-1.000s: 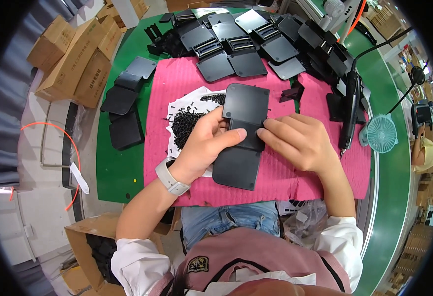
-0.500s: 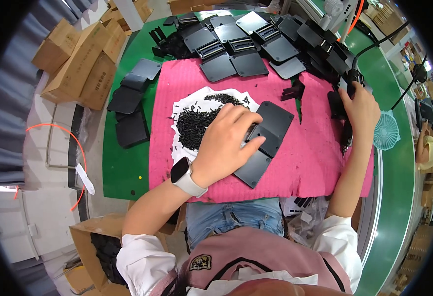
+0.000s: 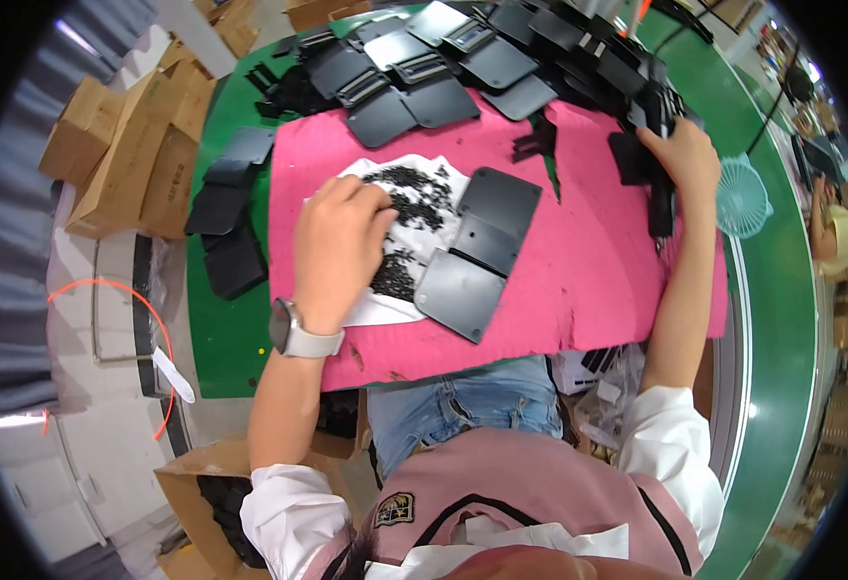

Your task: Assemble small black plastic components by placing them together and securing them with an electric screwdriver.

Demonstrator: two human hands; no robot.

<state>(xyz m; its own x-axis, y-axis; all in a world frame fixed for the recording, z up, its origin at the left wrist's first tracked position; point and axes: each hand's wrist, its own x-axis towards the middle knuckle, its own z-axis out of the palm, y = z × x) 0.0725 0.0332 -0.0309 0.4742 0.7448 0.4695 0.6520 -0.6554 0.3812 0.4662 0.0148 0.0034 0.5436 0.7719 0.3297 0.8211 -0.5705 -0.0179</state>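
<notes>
My left hand [image 3: 339, 242] is over a heap of small black screws [image 3: 412, 198] on a white cloth [image 3: 385, 311]. Its fingers are curled in at the heap's edge, and whatever lies between the fingertips is hidden. Just right of the cloth lies a black hinged two-panel plate [image 3: 496, 227], flat and touched by neither hand. At the mat's right side, my right hand [image 3: 687, 159] is wrapped round a black electric screwdriver [image 3: 662, 198], its bit pointing toward me.
A torn pink foam mat [image 3: 588, 280] covers part of the green table [image 3: 221, 343]. Many black plates [image 3: 438, 101] are piled along the far side, with several more [image 3: 235, 261] at left. A small black bracket [image 3: 535, 140] and a light-blue fan guard [image 3: 741, 196] lie rightward.
My left hand has left the hinged plate and moved left to the screws. The right hand keeps its hold on the screwdriver. The whole view has shifted slightly.
</notes>
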